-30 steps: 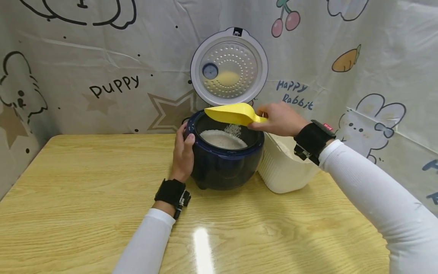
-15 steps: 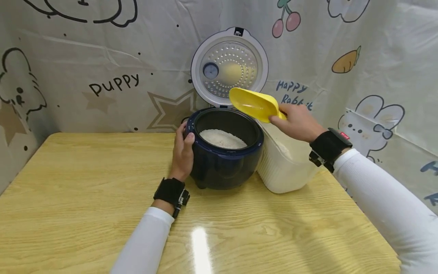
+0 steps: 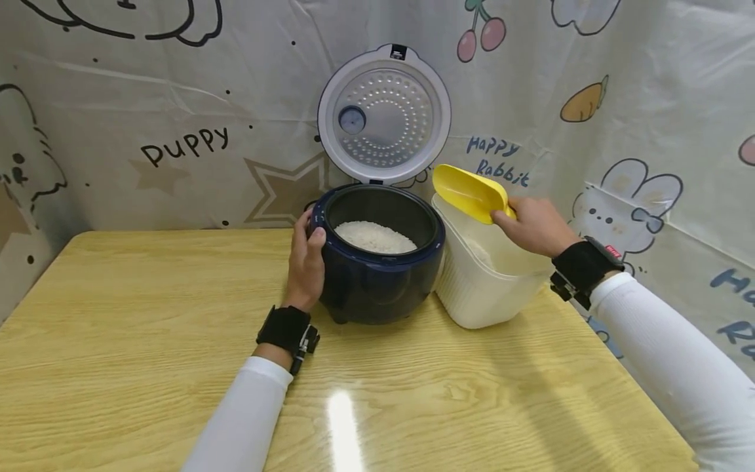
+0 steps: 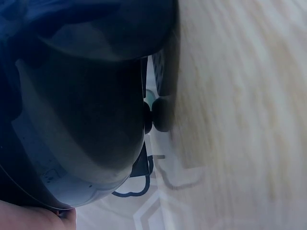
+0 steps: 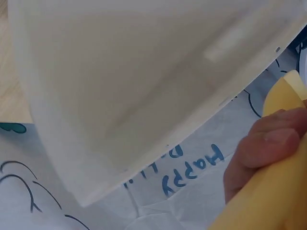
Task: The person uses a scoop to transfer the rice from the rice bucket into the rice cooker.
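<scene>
In the head view, my left hand (image 3: 305, 265) rests against the left side of a dark blue rice cooker (image 3: 377, 288), its thumb near the rim. A mound of white rice (image 3: 375, 237) lies in the cooker's dark pot, and the cooker's lid (image 3: 386, 118) stands raised. With my right hand (image 3: 533, 225) I pinch the handle of a yellow scoop (image 3: 470, 192) above a white bin (image 3: 480, 298). No rice shows in the scoop. In the right wrist view, fingers (image 5: 268, 148) curl at the scoop (image 5: 261, 203), beside the bin (image 5: 120, 72).
The wooden table (image 3: 147, 354) extends left and forward of the cooker. Behind it hangs a printed curtain (image 3: 194, 85). Some rice (image 3: 480, 252) is visible inside the bin, which stands close to the cooker's right side.
My right hand has moved the scoop right and away from above the cooker to above the bin, turning its hollow into view. My left hand has stayed on the cooker.
</scene>
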`<state>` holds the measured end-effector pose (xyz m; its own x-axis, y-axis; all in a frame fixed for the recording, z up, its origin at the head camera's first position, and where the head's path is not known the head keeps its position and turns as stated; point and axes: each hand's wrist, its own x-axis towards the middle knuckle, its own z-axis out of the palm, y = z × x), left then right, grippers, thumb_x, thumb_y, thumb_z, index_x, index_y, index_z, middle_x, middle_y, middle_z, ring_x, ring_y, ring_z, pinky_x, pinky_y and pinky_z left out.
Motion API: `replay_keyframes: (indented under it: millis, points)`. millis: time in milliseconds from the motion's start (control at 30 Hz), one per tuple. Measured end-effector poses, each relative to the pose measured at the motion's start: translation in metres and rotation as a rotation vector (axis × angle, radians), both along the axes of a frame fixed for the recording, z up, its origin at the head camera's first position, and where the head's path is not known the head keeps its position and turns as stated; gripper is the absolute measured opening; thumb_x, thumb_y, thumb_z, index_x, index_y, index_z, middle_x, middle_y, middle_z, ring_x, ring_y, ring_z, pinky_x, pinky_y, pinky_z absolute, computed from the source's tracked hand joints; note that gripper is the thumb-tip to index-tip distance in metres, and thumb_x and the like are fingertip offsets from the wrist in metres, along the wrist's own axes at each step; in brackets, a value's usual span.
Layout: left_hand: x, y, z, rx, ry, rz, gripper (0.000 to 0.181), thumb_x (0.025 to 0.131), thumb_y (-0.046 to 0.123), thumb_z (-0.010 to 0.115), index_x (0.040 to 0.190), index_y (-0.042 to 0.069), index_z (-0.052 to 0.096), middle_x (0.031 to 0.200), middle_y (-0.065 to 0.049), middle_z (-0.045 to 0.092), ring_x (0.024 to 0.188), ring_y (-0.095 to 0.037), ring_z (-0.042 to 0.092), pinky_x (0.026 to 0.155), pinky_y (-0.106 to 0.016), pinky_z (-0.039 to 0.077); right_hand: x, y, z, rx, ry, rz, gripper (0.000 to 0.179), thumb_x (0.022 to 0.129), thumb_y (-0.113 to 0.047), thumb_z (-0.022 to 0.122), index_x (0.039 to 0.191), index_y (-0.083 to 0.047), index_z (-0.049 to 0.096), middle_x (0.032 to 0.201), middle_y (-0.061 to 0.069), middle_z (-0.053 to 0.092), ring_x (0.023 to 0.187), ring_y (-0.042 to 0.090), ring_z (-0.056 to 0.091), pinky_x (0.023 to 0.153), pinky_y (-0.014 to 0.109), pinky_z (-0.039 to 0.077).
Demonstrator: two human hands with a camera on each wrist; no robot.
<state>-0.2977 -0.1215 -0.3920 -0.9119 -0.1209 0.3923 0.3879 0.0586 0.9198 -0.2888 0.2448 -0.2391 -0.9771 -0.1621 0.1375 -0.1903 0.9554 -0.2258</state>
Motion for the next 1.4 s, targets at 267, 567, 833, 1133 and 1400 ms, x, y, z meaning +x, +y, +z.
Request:
replay_keyframes:
  millis: [267,567,833,1133,1400]
  points:
    - [-0.001,-0.001,-0.001,0.008,0.016,-0.003,0.074,0.094,0.053,0.041,0.160,0.020,0.032,0.163,-0.012,0.038,0.144,-0.029,0.040,0.125,-0.053,0.028,0.003,0.005,-0.015,0.017,-0.020,-0.003,0.040,0.104,-0.041,0.048,0.089,-0.006,0.060,0.066,0.003,0.043,0.061,0.023,0.049,0.059,0.033,0.036]
    - [0.000,0.001,0.001,0.010,0.007,0.001,0.076,0.093,0.055,0.041,0.160,0.020,0.032,0.164,-0.012,0.037,0.146,-0.028,0.039,0.126,-0.052,0.028,0.006,0.008,-0.025,-0.014,-0.031,-0.041,0.039,0.104,-0.042,0.047,0.085,-0.009,0.055,0.066,0.002,0.040,0.060,0.021,0.045,0.058,0.033,0.035]
    - [-0.002,0.001,0.000,0.022,0.010,-0.011,0.076,0.093,0.055,0.041,0.160,0.019,0.032,0.163,-0.013,0.037,0.146,-0.027,0.039,0.126,-0.052,0.028,0.003,0.007,-0.029,0.028,-0.016,-0.059,0.039,0.104,-0.040,0.045,0.083,-0.008,0.053,0.067,0.003,0.040,0.060,0.022,0.047,0.059,0.033,0.036]
    - [0.000,0.001,-0.002,0.006,-0.002,-0.014,0.076,0.093,0.056,0.040,0.160,0.021,0.032,0.164,-0.012,0.036,0.147,-0.029,0.037,0.127,-0.053,0.024,0.002,0.008,-0.032,0.048,-0.001,-0.068,0.042,0.105,-0.041,0.044,0.078,-0.009,0.049,0.066,0.002,0.040,0.060,0.022,0.047,0.058,0.033,0.036]
    - [-0.002,0.001,-0.001,0.022,0.020,-0.015,0.076,0.093,0.054,0.041,0.160,0.020,0.032,0.163,-0.012,0.038,0.145,-0.027,0.039,0.126,-0.052,0.027,0.003,0.007,-0.030,0.012,-0.028,-0.097,0.041,0.105,-0.042,0.043,0.082,-0.009,0.051,0.067,0.003,0.040,0.061,0.023,0.047,0.058,0.033,0.036]
